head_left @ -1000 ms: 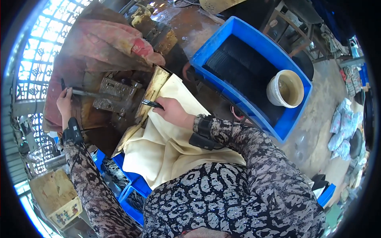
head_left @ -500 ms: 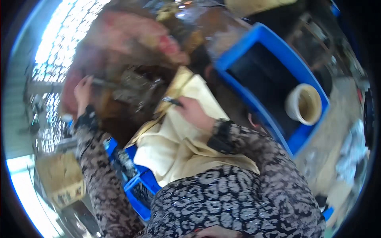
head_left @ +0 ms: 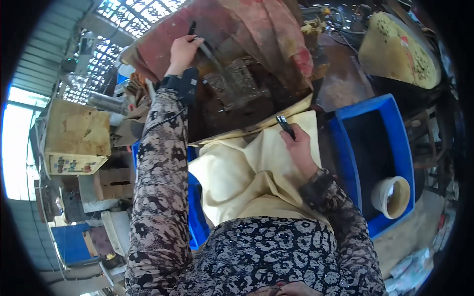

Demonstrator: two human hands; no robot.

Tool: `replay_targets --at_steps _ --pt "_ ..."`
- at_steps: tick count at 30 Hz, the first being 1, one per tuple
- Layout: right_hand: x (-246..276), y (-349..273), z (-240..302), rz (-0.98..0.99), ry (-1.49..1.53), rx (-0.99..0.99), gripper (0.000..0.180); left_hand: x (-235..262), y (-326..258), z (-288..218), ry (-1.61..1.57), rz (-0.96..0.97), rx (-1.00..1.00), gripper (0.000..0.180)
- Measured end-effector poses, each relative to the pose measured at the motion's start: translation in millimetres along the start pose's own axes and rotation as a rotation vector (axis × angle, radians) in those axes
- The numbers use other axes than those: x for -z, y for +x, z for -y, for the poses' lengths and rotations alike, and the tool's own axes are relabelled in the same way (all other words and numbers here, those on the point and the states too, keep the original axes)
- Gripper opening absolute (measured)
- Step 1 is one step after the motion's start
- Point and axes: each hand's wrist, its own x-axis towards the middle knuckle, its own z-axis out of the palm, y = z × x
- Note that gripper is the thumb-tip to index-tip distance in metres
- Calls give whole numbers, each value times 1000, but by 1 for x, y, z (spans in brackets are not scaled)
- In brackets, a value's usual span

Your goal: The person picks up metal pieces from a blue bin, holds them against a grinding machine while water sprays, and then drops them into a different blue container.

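My left hand (head_left: 181,53) is closed round a slim rod with a black end (head_left: 192,28) that sticks out above the fingers. The rod's grey length slants down toward a wet, dark metal block (head_left: 237,84) on the worktop. My right hand (head_left: 300,150) is closed on a small black-and-silver metal piece (head_left: 285,127), whose exact kind I cannot make out. That hand is just above a cream cloth (head_left: 232,172), which is spread over my lap up to the worktop's near edge (head_left: 256,127).
On the right stands a blue bin (head_left: 348,158) with a dark inside and a white tub (head_left: 390,197) in its near end. A stained red cloth (head_left: 222,24) drapes the far side. A yellowish speckled pad (head_left: 400,49) lies at far right, a cardboard box (head_left: 79,133) at left.
The whole view has turned, so the bin and worktop sit differently in the picture. Both hands keep their hold; the left now appears farther up and beyond the metal block's left side.
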Motion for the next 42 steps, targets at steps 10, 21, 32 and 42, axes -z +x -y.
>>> replay_targets --at_steps 10,21,32,42 --pt "105 50 26 -295 389 -270 10 1 -13 -6 -29 6 98 37" --pt "176 80 -71 -326 354 -469 14 2 -11 -6 -17 -3 91 37" --pt "185 83 -87 -230 413 -642 14 -2 -11 2 -53 -17 75 40" --pt "156 65 -31 -456 -531 -85 25 -6 -4 13 -231 47 119 34"
